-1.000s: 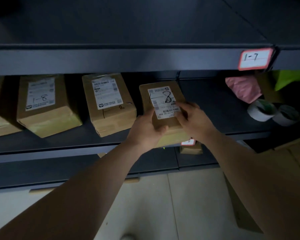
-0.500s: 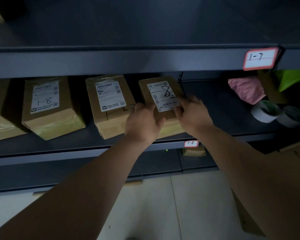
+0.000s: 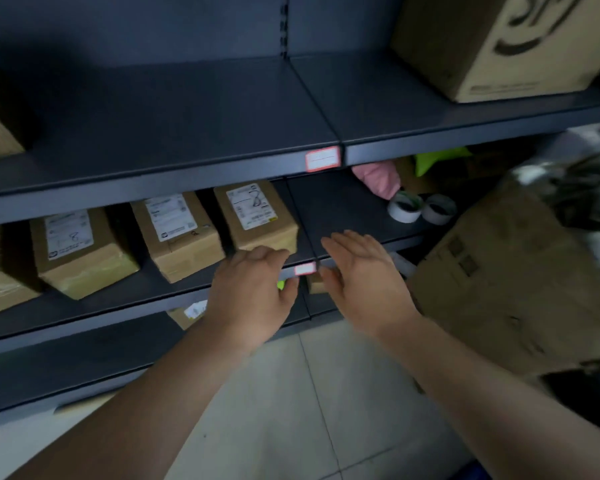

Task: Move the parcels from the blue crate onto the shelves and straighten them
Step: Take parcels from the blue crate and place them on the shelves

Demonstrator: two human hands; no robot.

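Both hands have let go of the parcel [image 3: 255, 216] and drawn back from it. It now sits label up on the middle shelf [image 3: 343, 209], at the right end of a row, just beside the neighbouring parcels [image 3: 177, 233]. Below its front edge hovers the left hand [image 3: 253, 292], its grip loose, fingers slightly curled and holding nothing. Beside it, the right hand [image 3: 361, 275] has its grip apart, fingers straight. Farther right on the same shelf lie two tape rolls [image 3: 405, 206] and a pink bag [image 3: 378, 178]. A large carton [image 3: 499, 43] stands on the shelf above.
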